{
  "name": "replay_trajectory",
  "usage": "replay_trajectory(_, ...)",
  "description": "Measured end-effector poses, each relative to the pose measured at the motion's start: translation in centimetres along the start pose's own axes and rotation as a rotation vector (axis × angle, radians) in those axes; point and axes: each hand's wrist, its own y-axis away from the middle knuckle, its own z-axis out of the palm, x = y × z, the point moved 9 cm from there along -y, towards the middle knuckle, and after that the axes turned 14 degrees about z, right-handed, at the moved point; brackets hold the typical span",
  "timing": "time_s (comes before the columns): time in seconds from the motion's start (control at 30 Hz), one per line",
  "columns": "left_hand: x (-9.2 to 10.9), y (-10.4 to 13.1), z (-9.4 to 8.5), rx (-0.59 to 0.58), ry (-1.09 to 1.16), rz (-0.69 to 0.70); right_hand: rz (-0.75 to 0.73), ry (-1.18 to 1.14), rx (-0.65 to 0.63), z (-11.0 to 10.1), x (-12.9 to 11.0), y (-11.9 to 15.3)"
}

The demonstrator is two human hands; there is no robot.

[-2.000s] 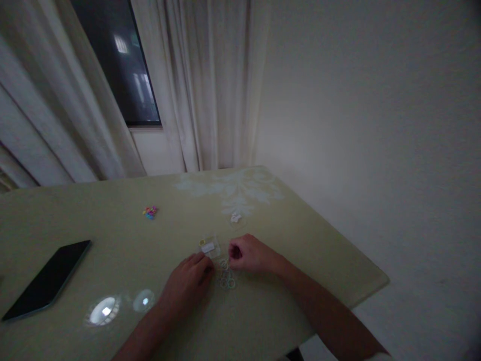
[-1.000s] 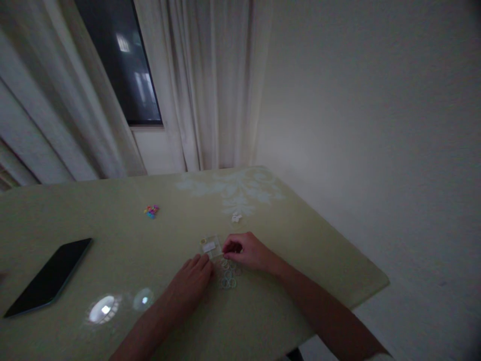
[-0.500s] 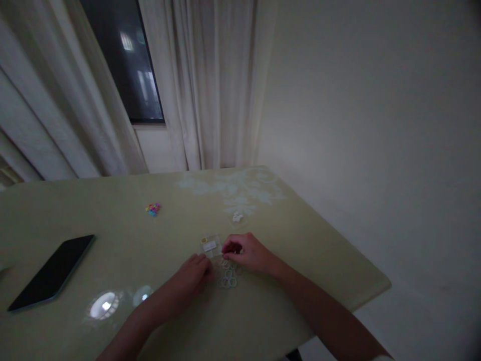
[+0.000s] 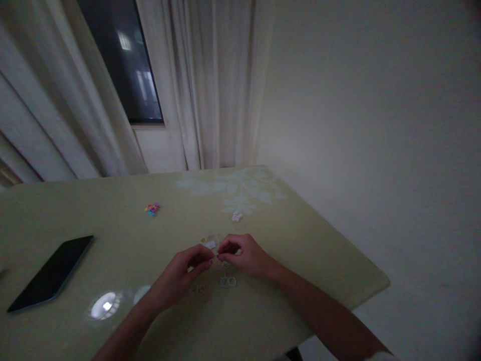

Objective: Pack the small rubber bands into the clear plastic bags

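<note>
My left hand (image 4: 182, 271) and my right hand (image 4: 246, 255) almost meet at the fingertips over the table. Both are closed in a pinch. Whatever small thing sits between the fingers is too dim and small to name. Just behind the fingertips lies a clear packet or box with a white label (image 4: 210, 244), partly covered by my hands, and a yellow ring (image 4: 203, 240) on it. Under my right hand are several pale rings (image 4: 232, 282) touching each other. A few more pale rings (image 4: 202, 289) lie below my left hand.
White star-like pieces (image 4: 236, 216) lie beyond my right hand. Farther left is a small pile of colourful bits (image 4: 152, 209). A dark tablet (image 4: 52, 273) rests on the left of the table (image 4: 124, 225). The table's right edge runs near the wall.
My left hand has risen and turned, its fingertips coming up to my right fingertips. This uncovers pale rings below it. My right hand has shifted slightly left.
</note>
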Motion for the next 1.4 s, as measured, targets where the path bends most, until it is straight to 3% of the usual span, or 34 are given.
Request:
replay_trajectory(0.33, -0.6, 0.0, -1.0, 0.167, -0.005, -0.003, 0.015, -0.062, 0.001, 0.2, 0.1, 0.1)
replay_trajectory(0.67, -1.5, 0.3, -0.8, 0.269, 0.036, -0.064, 0.012, -0.124, 0.016, 0.4, 0.3, 0.0)
replay_trajectory(1.07, -1.0, 0.4, -1.1, 0.359, -0.074, 0.021, 0.14, -0.255, -0.011, 1.5, 2.5, -0.6)
replay_trajectory(1.17, -1.1, 0.4, -2.5, 0.405, -0.129, 0.021, 0.094, -0.134, 0.055, 0.4, 1.7, -0.9)
replay_trajectory(1.27, -1.7, 0.6, -4.5, 0.456, -0.23, 0.01, -0.043, 0.146, 0.157, -1.0, -0.7, -1.7)
replay_trajectory(1.4, -3.7, 0.5, -4.8, 0.362, -0.326, 0.015, -0.226, 0.593, 0.122, 0.1, -4.0, -4.2)
